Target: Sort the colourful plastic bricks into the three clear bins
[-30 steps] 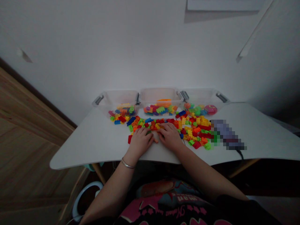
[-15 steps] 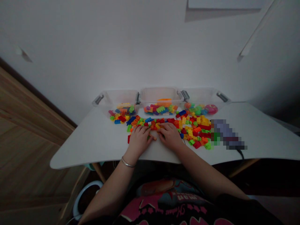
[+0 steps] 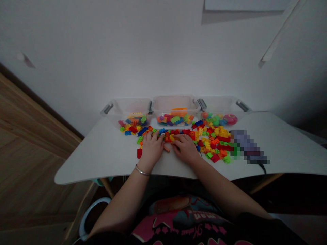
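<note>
My left hand [image 3: 153,149], a bracelet at its wrist, lies over the near left of a spread of toy building bricks [image 3: 208,141], with its fingers stretched and apart. Beside its thumb an orange brick [image 3: 166,149] rests on the white table [image 3: 94,153]. My right hand [image 3: 187,148] is to the right of it, fingers curled and pinched at a yellow brick [image 3: 172,137]. Red and orange bricks sit close around that one. What lies beneath both palms is hidden. A red brick [image 3: 139,153] is just left of my left hand.
Three clear plastic bins [image 3: 176,103] with colourful bricks and toys stand in a row along the wall. At the right is a blurred-out object [image 3: 249,146] with a dark cable [image 3: 262,167]. The table's front edge curves close to my body.
My left hand has shifted slightly and its fingers have spread, with the thumb drawn away from the orange brick. My right hand has stayed nearly in place.
</note>
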Demonstrator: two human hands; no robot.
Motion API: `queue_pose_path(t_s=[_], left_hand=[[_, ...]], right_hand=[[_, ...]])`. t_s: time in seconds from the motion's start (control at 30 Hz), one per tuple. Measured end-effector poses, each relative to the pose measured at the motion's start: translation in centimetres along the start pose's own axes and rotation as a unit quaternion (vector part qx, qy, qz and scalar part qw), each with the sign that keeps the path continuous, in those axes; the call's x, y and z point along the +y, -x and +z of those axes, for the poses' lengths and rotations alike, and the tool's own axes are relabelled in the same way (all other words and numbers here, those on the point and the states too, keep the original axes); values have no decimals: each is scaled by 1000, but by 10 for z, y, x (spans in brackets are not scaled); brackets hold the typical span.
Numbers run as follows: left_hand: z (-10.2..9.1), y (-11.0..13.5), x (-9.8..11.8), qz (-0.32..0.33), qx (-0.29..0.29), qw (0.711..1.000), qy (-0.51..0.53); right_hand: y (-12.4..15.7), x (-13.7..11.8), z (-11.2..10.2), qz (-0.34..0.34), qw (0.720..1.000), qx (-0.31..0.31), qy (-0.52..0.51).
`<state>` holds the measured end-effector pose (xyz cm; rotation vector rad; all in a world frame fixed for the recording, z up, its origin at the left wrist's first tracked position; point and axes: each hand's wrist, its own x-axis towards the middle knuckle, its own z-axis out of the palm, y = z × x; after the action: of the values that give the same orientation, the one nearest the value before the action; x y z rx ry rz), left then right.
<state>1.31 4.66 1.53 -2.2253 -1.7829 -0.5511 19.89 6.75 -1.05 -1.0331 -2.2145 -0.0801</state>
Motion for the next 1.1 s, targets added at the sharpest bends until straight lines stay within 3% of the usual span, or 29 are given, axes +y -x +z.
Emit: queue_pose_path(t_s=[0.33, 0.73, 1.1], left_hand=[[-7, -8, 2, -21, -27, 999, -8], [6, -19, 5, -50, -50, 998, -1], [6, -22, 6, -55, -69, 996, 21]], right_hand=[[0, 1, 2, -1, 1000, 6, -4], [0, 3, 2, -4, 1000, 1, -11], [0, 4, 3, -5, 1000, -8, -10]])
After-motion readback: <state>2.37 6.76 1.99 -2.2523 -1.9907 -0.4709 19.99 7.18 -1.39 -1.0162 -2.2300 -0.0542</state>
